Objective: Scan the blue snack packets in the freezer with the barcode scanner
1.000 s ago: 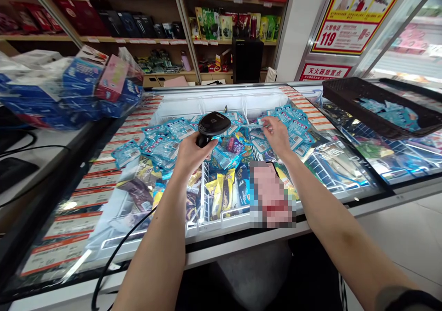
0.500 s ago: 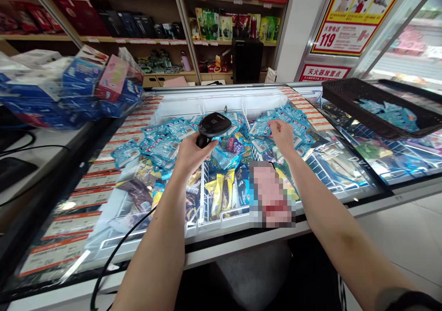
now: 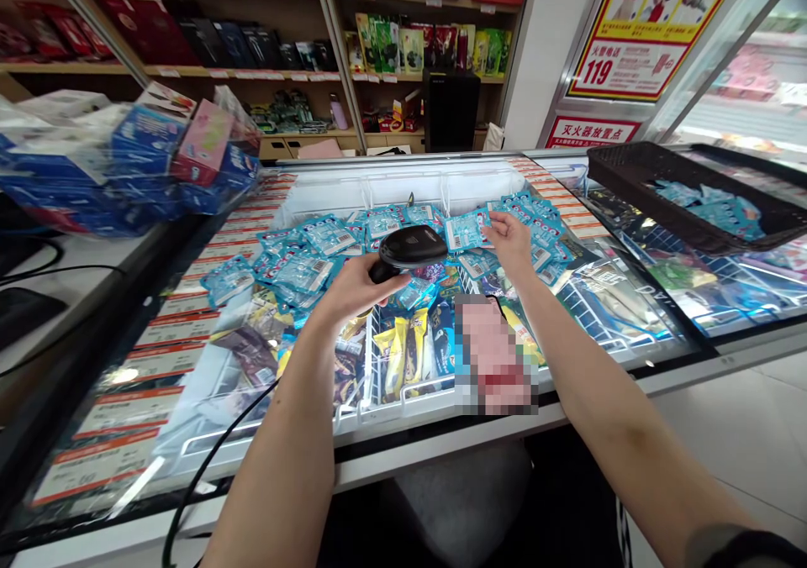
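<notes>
My left hand [image 3: 359, 286] is closed around the handle of a black barcode scanner [image 3: 413, 247], whose head points right. A cable runs down beside my left forearm. In a pinch between thumb and fingers, my right hand [image 3: 510, 240] holds a light blue packet [image 3: 465, 232] by its right edge, with a barcode label on the packet's face. The scanner head is close to the packet's lower left. Many similar blue packets [image 3: 293, 272] lie in a loose pile on the freezer's glass top [image 3: 315, 183], on both sides of my hands.
Yellow-wrapped ice creams [image 3: 403, 354] show in wire baskets below. A blurred pink object [image 3: 495, 354] lies at the front edge. A dark basket [image 3: 636, 202] with blue packets stands right. Bagged boxes [image 3: 126, 165] stand left; stocked shelves [image 3: 252, 72] line the back.
My right hand has lifted the blue packet and moved it slightly left, its label turned toward the scanner. My left hand has shifted the scanner right and a little lower.
</notes>
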Tool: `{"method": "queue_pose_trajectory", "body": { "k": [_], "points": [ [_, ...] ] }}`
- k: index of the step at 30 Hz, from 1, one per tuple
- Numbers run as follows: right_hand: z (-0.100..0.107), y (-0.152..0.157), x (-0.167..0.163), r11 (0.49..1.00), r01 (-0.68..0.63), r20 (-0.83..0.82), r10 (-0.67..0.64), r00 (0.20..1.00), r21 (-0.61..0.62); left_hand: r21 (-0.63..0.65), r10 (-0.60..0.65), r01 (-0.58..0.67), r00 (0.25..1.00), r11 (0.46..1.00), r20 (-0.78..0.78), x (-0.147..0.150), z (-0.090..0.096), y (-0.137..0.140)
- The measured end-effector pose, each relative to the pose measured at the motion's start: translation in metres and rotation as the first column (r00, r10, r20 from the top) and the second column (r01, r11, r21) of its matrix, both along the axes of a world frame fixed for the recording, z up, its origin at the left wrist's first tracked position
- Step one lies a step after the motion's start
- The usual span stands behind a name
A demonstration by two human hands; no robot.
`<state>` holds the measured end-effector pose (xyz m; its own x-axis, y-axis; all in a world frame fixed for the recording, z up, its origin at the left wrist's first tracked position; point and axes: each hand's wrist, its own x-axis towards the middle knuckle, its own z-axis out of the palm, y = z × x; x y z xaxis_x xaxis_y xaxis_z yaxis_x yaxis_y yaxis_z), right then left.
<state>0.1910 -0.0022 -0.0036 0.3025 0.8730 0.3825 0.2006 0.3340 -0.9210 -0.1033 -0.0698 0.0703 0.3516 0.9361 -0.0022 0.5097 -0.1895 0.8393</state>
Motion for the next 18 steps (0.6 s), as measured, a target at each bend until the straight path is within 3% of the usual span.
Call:
{"method": "queue_pose_trajectory", "body": {
  "k": [6,13,18],
  "points": [
    [0.0028,-0.0002,-0.0018,1.000,-0.024,-0.119,0.023,0.993,-0.006,-0.014,-0.045,0.045,0.999,0.999,0.018,0.0004,-0.0006,0.0002],
    [0.0038,-0.0016,-0.0005,0.998,-0.011,-0.118,0.004,0.993,-0.059,-0.014,-0.055,0.055,0.998,0.998,-0.006,-0.0004,-0.0015,0.0008],
    [0.0020,-0.0008,0.0035,0.999,0.038,-0.062,-0.039,0.997,-0.016,0.003,-0.036,0.036,0.999,0.999,-0.017,-0.0013,-0.0044,0.0014]
  ]
}}
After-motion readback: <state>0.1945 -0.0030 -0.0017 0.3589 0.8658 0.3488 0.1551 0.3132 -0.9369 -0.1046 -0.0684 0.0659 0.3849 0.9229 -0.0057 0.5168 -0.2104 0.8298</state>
